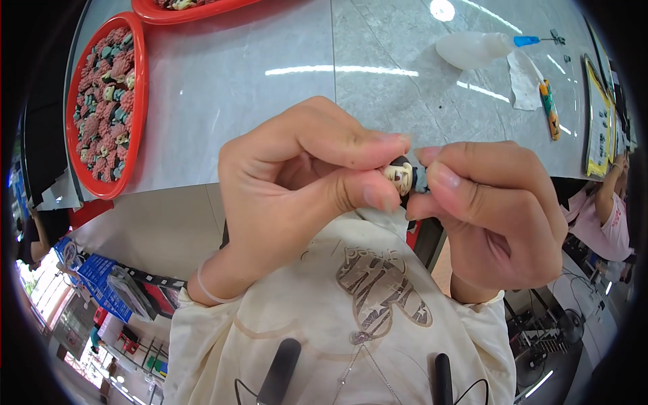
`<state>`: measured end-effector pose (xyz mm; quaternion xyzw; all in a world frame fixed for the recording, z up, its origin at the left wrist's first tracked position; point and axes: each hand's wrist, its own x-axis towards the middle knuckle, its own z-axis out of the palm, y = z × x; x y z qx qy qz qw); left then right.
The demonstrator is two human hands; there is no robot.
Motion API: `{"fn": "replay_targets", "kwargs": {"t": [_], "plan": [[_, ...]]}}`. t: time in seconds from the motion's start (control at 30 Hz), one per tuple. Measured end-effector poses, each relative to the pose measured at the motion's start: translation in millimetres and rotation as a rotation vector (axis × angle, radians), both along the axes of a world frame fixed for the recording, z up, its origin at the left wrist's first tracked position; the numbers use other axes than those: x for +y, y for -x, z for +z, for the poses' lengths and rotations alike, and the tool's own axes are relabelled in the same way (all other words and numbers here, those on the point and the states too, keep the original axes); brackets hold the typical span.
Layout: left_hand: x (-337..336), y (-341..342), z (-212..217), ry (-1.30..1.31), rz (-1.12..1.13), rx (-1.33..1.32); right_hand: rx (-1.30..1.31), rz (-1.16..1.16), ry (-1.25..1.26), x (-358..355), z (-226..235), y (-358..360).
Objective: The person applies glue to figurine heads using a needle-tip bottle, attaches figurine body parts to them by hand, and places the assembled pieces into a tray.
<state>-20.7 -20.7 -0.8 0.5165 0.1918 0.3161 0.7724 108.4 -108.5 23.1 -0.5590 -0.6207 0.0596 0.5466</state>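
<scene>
A tiny figurine with a cream face, dark hair and a grey-blue lower part is held between my two hands, in front of my chest. The thumb and forefinger of my left hand pinch it at the head. From the other side, the fingertips of my right hand close on the grey-blue part. Fingers cover some of the piece, so I cannot tell whether it is one part or two. Both hands are above the near edge of the grey table.
A red oval tray full of small pink, teal and cream figures stands at the left; another red tray is behind it. At the far right lie a white squeeze bottle with a blue needle tip, white paper and a patterned orange stick.
</scene>
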Motion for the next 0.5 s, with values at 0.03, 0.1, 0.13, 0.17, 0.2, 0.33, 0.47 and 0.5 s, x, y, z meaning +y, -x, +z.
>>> {"fn": "replay_targets", "kwargs": {"t": [0.03,0.1,0.13,0.17,0.2,0.33,0.47,0.5], "plan": [[1,1,0,0.006,-0.001,0.001,0.055,-0.012,0.034,1,0,2],[4,3,7,0.076,-0.023,0.027,0.121,0.007,0.039,4,1,3],[6,3,12,0.162,-0.057,0.047,0.026,-0.008,0.074,3,3,-1],[7,4,13,0.139,-0.115,0.022,-0.066,-0.013,0.093,4,6,-1],[10,5,11,0.110,-0.169,-0.001,-0.086,-0.055,0.144,1,6,3],[20,15,19,0.082,-0.208,0.012,-0.145,-0.078,0.040,2,2,9],[66,46,30,-0.589,0.261,0.216,-0.104,-0.194,0.094,-7,4,-2],[78,59,33,-0.692,0.375,0.410,-0.078,-0.243,0.117,-10,4,-5]]}}
